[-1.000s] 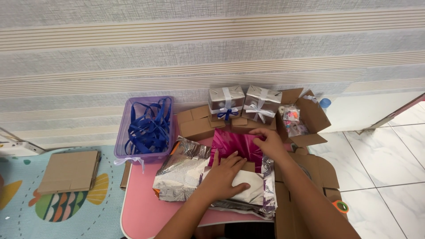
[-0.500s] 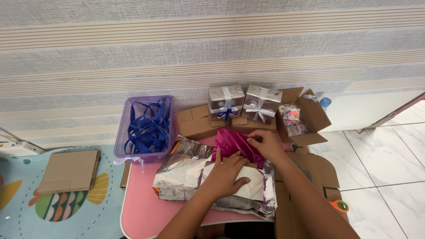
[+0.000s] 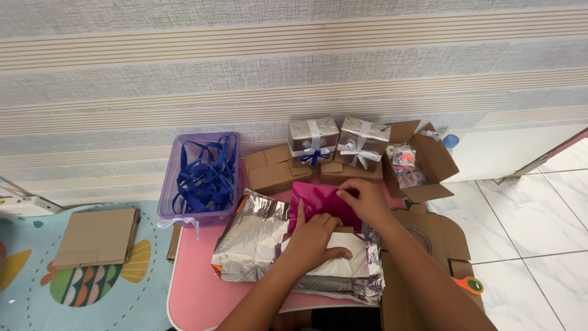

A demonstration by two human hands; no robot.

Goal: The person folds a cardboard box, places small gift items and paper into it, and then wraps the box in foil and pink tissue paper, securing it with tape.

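Both hands have shifted on the pink sheet (image 3: 318, 205): the left hand (image 3: 315, 236) now presses flat and open on it over the silver foil (image 3: 257, 239), while the right hand (image 3: 367, 199) pinches its far edge closed. Nearby on the pink surface (image 3: 196, 294) sit two wrapped boxes (image 3: 337, 141) and a ribbon bin (image 3: 199, 178).

Wall (image 3: 294, 67) behind fills the top half: grey textured covering with horizontal beige and white stripes. Low pink table (image 3: 196, 288) stands against it, rounded front corner. Floor on the right is white glossy tile (image 3: 539, 245) with thin grey grout lines. Floor on the left is covered by a pale blue play mat (image 3: 37, 288) with a colourful fish print. White skirting or doorway edge (image 3: 520, 150) at right, a brown-pink strip (image 3: 551, 153) running diagonally beside it. Light is even and soft, daylight-like, no hard shadows.
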